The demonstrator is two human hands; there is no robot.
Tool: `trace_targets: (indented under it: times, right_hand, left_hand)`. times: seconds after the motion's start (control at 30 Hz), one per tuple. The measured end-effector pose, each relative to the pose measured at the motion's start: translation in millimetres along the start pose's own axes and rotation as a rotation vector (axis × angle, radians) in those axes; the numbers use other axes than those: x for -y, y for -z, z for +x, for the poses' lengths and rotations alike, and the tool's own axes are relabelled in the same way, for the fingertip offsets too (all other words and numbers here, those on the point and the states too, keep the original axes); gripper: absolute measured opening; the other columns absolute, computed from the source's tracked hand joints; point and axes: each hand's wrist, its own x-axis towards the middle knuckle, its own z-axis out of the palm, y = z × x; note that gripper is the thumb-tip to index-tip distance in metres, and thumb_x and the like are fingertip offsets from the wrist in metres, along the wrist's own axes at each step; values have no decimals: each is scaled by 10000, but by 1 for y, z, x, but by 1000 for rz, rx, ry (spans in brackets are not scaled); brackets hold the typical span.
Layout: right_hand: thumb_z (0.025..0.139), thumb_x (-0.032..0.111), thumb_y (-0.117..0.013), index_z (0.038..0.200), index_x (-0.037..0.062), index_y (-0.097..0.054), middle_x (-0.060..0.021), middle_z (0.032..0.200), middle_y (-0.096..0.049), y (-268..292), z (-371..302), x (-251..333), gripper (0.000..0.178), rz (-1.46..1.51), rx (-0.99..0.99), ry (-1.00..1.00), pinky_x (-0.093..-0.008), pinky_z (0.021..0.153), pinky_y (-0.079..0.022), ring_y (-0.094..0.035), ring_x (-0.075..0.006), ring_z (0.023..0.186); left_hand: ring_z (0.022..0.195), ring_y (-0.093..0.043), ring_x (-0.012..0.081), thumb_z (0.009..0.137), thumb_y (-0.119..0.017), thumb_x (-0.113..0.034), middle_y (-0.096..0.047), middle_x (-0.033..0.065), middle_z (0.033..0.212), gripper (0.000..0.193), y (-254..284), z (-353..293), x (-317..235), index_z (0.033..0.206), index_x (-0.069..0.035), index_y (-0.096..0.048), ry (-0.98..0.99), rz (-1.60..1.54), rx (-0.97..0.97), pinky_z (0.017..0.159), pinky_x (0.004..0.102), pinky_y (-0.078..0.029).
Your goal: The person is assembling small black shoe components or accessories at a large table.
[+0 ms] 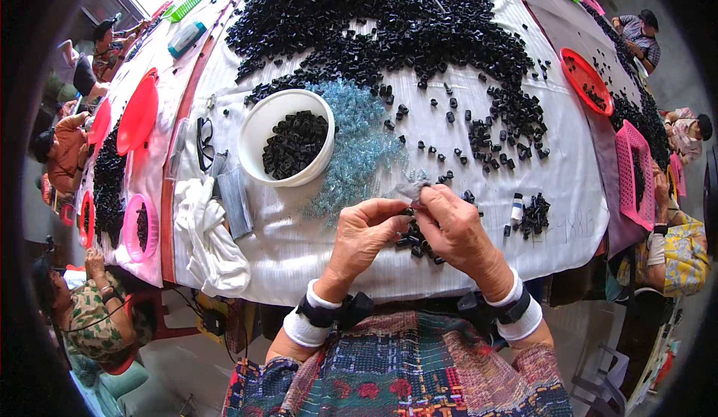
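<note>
My left hand [366, 231] and my right hand [458, 226] meet over the near part of the white-covered table, fingertips almost touching. Thumb and index finger of the left are pinched on a small black plastic part, of which only a dark bit shows between the hands. The right hand is closed too, with a crumpled grey scrap [412, 187] at its index fingertip; whether it is held or wrapped round the finger is unclear. Beyond them spreads a heap of small clear bluish pieces [355, 140]. Several loose black parts [419, 245] lie just under my hands.
A white bowl [253, 151] of black parts stands left of the clear pieces. Folded glasses [204, 144], a grey-blue mask [235, 204] and a white cloth [206, 237] lie further left. A large black heap [359, 13] covers the far side. A small bottle [517, 209] stands right; people sit along both sides.
</note>
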Motion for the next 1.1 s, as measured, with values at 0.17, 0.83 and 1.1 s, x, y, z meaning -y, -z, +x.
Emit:
trace_targets:
  times: [0.17, 0.83, 1.1]
  right_hand:
    - [732, -81, -576, 951, -44, -517, -178, 799, -544, -2, -5, 0, 229, 122, -105, -106, -379, 621, -470, -559, -335, 696]
    - [787, -54, -557, 959, -11, -553, -131, 820, -629, 20, -13, -53, 178, -65, -340, -331, -303, 544, -470, -604, -208, 625]
    - [736, -46, -547, 906, 9, -524, -148, 833, -580, 3, -9, -81, 181, -352, -157, -196, -384, 712, -459, -552, -318, 795]
  left_hand:
    - [764, -634, 129, 817, -656, -64, -663, 100, 898, 232, -4, -2, -2, 1028, 26, -622, 37, -140, 41, 640, 240, -530]
    - [756, -631, 139, 832, -634, -49, -654, 134, 940, 230, 3, 5, 8, 1046, 24, -594, 112, -398, 72, 654, 248, -537]
    - [733, -628, 155, 854, -577, -13, -650, 137, 929, 169, 9, 4, 8, 1018, 17, -601, 150, -411, 36, 622, 251, -534]
